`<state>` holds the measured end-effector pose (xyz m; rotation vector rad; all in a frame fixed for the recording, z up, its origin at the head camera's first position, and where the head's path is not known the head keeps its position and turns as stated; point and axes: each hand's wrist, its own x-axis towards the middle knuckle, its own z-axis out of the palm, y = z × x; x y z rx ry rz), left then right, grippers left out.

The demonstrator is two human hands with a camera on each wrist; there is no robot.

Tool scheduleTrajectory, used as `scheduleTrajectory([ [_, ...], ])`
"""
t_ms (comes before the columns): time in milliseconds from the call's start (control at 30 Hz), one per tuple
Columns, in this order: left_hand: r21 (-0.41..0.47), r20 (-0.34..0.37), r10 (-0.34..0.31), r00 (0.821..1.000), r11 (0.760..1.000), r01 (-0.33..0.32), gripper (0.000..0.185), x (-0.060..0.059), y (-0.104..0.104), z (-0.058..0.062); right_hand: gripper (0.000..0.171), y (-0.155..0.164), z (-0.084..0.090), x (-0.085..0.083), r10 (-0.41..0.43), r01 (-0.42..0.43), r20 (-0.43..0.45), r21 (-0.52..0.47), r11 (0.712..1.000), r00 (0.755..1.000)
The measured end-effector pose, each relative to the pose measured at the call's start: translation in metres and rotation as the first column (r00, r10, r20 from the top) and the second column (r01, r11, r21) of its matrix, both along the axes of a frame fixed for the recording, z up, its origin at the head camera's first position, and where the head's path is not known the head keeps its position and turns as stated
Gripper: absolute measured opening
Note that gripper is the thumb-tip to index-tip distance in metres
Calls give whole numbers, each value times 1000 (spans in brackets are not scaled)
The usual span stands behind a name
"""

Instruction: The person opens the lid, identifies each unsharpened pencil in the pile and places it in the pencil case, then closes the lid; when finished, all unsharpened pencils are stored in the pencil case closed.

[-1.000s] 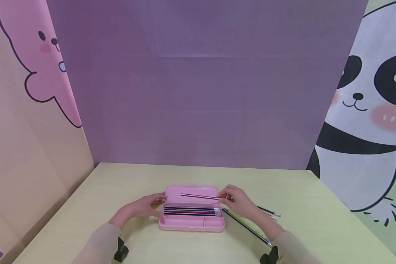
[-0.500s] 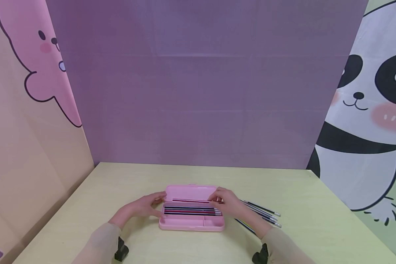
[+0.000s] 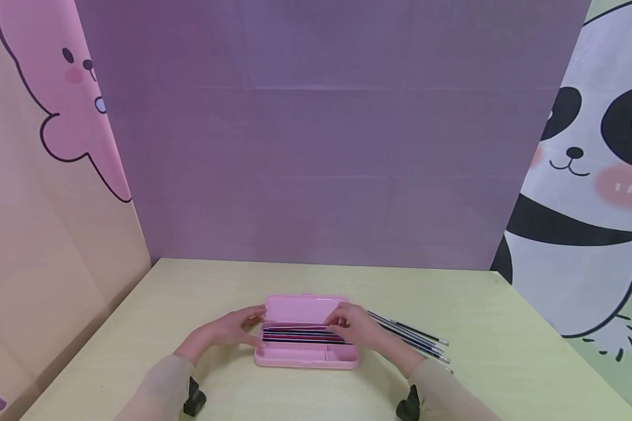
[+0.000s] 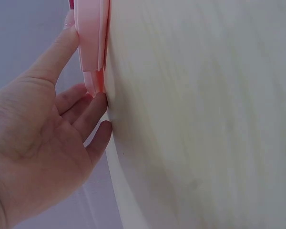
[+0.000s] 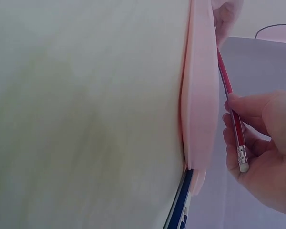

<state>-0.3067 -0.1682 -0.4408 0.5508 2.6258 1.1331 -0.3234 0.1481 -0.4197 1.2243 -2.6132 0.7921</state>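
Note:
A pink pencil case (image 3: 295,355) lies with its lid (image 3: 305,309) folded back in the head view. Several dark and red pencils (image 3: 300,335) lie side by side in its long compartment. My left hand (image 3: 230,328) rests against the case's left end; in the left wrist view, its thumb is on the tray's rim and its fingers are at the lid. Thumb and fingers of my right hand (image 3: 355,325) pinch a red pencil (image 5: 236,121) near its white eraser, seen in the right wrist view. That pencil lies low along the compartment's back edge, its eraser end over the case's right end.
Several more pencils (image 3: 413,336) lie fanned on the table (image 3: 200,280) to the right of the case, partly under the right forearm. Two small front compartments of the case show no pencils. A purple backdrop (image 3: 316,146) rises behind the table.
My right hand has moved left and down with the red pencil, from over the lid to the compartment's back edge. The left hand and the case have stayed in place.

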Motion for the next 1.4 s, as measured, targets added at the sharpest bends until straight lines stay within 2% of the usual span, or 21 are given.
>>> scheduleTrajectory([
  [333, -4, -3, -16, 1000, 1000, 16, 89, 3, 0, 1, 9, -4, -3, -1, -24, 23, 15, 41, 999, 1000],
  [600, -3, -7, -25, 1000, 1000, 25, 88, 2, -1, 0, 10, -6, -6, -5, -30, 27, 62, 47, 999, 998],
  [900, 6, -3, -22, 1000, 1000, 22, 89, 0, -1, -1, 8, -9, -3, -5, -22, 20, 36, 48, 999, 999],
  [1400, -8, -5, -16, 1000, 1000, 16, 89, 0, -1, 0, 8, -7, 1, -2, -48, 45, 81, 42, 998, 996],
])
